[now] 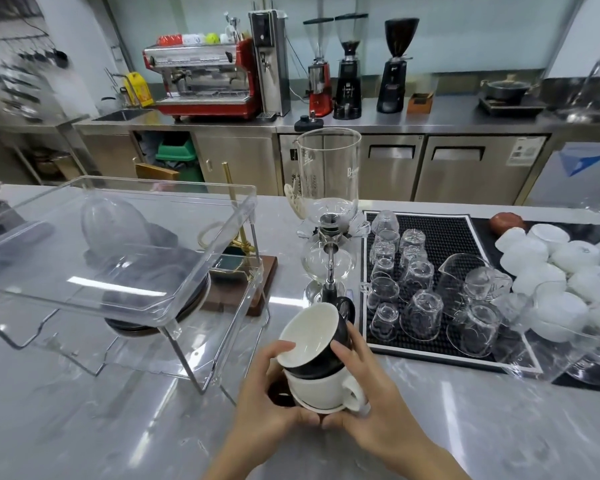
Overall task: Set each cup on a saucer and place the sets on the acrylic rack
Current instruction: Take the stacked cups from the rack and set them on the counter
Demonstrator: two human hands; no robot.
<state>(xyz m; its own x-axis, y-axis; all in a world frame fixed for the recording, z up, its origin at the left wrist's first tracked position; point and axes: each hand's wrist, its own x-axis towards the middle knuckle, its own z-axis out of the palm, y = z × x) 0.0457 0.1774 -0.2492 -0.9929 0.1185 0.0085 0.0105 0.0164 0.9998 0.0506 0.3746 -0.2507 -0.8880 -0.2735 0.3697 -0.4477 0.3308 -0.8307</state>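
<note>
I hold a black cup (321, 344) tilted, its white inside turned toward the left, on top of a white cup (323, 388). The white cup stands on a white saucer (321, 407), its handle pointing right. This stack is at the front middle of the desk (84, 427), just above it, between my two hands. My left hand (267, 396) curls around the left side of the stack, with the thumb on the rim of the black cup. My right hand (368, 393) curls around the right side, with the fingers on the black cup's wall and the thumb under the saucer.

The acrylic rack (125, 271) stands to the left, near the stack but apart from it. Under its upper shelf I see some dark saucers (187, 303). Behind the stack stands a glass siphon (329, 209). To the right lies a black mat (440, 237) with many glasses (420, 310) upside down. Further right is a heap of white cups (555, 268).
</note>
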